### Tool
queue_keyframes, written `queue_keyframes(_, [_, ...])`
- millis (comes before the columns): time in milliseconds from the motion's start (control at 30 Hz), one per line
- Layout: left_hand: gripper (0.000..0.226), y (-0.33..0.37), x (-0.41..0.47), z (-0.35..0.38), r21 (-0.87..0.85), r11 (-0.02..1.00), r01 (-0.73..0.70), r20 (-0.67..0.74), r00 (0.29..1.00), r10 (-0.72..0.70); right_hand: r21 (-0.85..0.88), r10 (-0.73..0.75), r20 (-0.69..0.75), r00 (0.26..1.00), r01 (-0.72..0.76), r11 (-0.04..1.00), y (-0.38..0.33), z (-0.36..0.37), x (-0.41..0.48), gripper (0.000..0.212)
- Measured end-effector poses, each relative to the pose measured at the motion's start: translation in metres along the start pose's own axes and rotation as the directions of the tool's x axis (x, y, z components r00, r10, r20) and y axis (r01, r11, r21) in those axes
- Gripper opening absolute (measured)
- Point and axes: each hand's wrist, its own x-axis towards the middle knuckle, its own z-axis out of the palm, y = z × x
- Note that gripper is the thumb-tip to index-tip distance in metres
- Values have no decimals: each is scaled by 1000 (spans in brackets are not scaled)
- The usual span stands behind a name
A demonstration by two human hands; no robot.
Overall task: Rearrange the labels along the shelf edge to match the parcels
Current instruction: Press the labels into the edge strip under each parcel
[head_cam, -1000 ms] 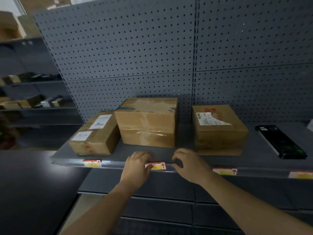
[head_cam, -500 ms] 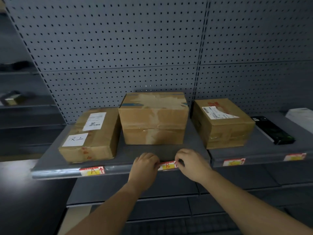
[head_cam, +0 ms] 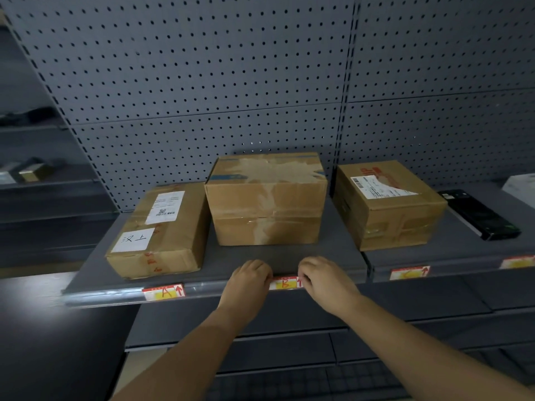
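**Both hands on the B label at the shelf edge**

From my feed, the left hand (head_cam: 249, 280) and the right hand (head_cam: 324, 280) sit close together on the front rail of the shelf (head_cam: 115, 295), knuckles up and fingers curled. Each pinches one end of the B label (head_cam: 285, 283): the left hand covers its left end, and the right hand partly covers the red arrow at its right end. Only the yellow strip with the red letter shows between them.

The B label lies in the rail directly below the middle parcel (head_cam: 266, 201), the tallest box, which has worn tape across its top. Further left along the rail is the A label (head_cam: 164, 292), below the left parcel (head_cam: 162, 235), a flatter box carrying two white stickers. To the right, past the joint between shelf sections, the C label (head_cam: 409, 273) sits under the right parcel (head_cam: 388, 206), which has a torn shipping sticker. Another label (head_cam: 518, 262) shows at the far right edge, its letter unreadable. A black device (head_cam: 480, 215) lies on the shelf beside the right parcel. Grey pegboard (head_cam: 202, 82) backs everything.
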Motion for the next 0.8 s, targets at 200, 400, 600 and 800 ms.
queue_keyframes(200, [10,0,0,4,11,1000,7,18,1000,-7,-1,-4,13,1000,4,1000,3,-1,0,14])
queue_keyframes(400, [12,-4,-2,1,-32,999,-15,-3,1000,15,-28,-7,29,1000,8,1000,-1,1,2,14])
queue_keyframes(600, [12,-11,-4,-1,-32,999,-35,0,999,35,-42,-20,35,999,22,999,-6,3,5,13])
queue_keyframes(800, [11,-14,-5,-2,-54,998,-20,8,1000,21,-40,-20,37,999,22,999,-8,2,7,16])
